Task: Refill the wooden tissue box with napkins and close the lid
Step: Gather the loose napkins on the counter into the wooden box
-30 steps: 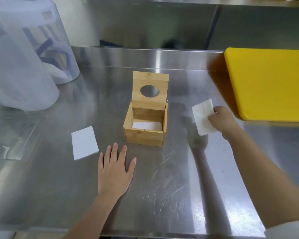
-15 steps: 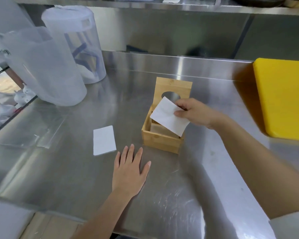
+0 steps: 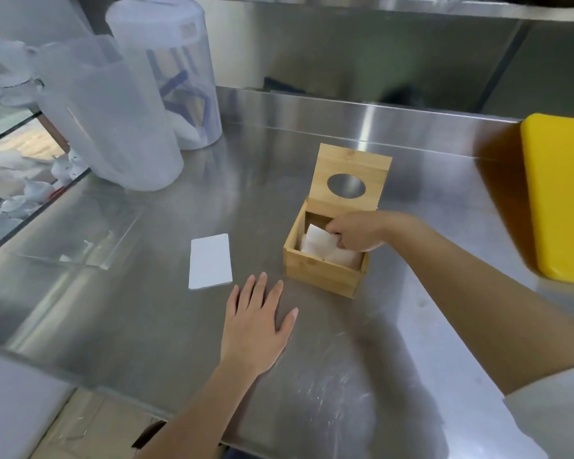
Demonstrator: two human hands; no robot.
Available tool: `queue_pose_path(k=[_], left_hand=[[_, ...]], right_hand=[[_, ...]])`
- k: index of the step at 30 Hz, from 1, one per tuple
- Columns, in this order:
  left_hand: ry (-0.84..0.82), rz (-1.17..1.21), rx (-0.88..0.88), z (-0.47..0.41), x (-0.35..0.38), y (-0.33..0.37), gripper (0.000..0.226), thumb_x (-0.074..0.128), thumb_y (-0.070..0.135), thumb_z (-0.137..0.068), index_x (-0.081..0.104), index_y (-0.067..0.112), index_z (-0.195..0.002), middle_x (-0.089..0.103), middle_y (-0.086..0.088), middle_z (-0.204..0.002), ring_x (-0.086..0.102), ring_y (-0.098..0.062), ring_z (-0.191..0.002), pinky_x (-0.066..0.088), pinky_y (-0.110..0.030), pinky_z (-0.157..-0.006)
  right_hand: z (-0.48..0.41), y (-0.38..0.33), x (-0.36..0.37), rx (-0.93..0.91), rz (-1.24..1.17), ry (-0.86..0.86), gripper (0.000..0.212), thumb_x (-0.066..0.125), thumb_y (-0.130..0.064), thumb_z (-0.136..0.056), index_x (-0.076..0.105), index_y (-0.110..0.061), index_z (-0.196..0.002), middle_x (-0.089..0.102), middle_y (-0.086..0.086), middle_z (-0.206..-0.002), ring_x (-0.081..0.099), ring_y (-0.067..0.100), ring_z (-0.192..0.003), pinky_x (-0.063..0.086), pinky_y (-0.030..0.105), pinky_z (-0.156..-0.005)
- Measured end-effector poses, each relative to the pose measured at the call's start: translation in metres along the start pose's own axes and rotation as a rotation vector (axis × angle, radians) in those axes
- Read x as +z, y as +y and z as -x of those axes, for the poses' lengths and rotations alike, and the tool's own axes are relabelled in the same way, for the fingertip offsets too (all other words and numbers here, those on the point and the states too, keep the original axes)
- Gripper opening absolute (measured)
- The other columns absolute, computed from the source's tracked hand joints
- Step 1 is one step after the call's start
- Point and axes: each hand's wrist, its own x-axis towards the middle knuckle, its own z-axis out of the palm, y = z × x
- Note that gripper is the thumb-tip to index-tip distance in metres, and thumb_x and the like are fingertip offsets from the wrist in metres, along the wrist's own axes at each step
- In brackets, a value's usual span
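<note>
A wooden tissue box (image 3: pixel 322 274) stands on the steel counter with its lid (image 3: pixel 350 167) hinged upright at the back; the lid has an oval hole. My right hand (image 3: pixel 357 231) reaches into the box from the right, fingers closed on a white napkin (image 3: pixel 317 245) that lies crumpled inside. My left hand (image 3: pixel 256 326) rests flat on the counter in front of the box, fingers spread, holding nothing. Another folded white napkin (image 3: pixel 210 265) lies flat on the counter to the left of the box.
Two tall translucent plastic containers (image 3: pixel 113 117) stand at the back left. A thick yellow cutting board (image 3: pixel 560 200) lies at the right edge. The steel counter (image 3: pixel 345 376) has a raised back ledge; a glass shelf with white dishes lies beyond its left edge.
My right hand carried the napkin from the counter's right side over the box and has pushed it down inside. The left hand stayed flat. The camera view shifted to the left.
</note>
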Motion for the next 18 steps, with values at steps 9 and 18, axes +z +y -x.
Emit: queue_pose_path(k=[9, 18], left_hand=[[0.012, 0.029, -0.007, 0.001, -0.002, 0.001, 0.058, 0.026, 0.056, -0.089, 0.050, 0.022, -0.132, 0.049, -0.009, -0.140, 0.039, -0.027, -0.133, 0.009, -0.037, -0.110], [0.019, 0.029, -0.019, 0.000, 0.000, 0.001, 0.056, 0.029, 0.055, -0.089, 0.051, 0.024, -0.130, 0.051, -0.007, -0.139, 0.040, -0.026, -0.133, 0.013, -0.038, -0.112]], right_hand=[[-0.020, -0.013, 0.005, 0.017, 0.083, -0.054, 0.018, 0.033, 0.001, -0.091, 0.049, -0.005, -0.083, 0.040, 0.002, -0.070, 0.034, 0.015, -0.060, 0.028, 0.025, -0.052], [-0.022, -0.012, 0.019, 0.012, 0.081, -0.036, 0.026, 0.040, -0.007, -0.094, 0.057, -0.004, -0.113, 0.060, 0.011, -0.098, 0.052, 0.023, -0.082, 0.041, 0.031, -0.071]])
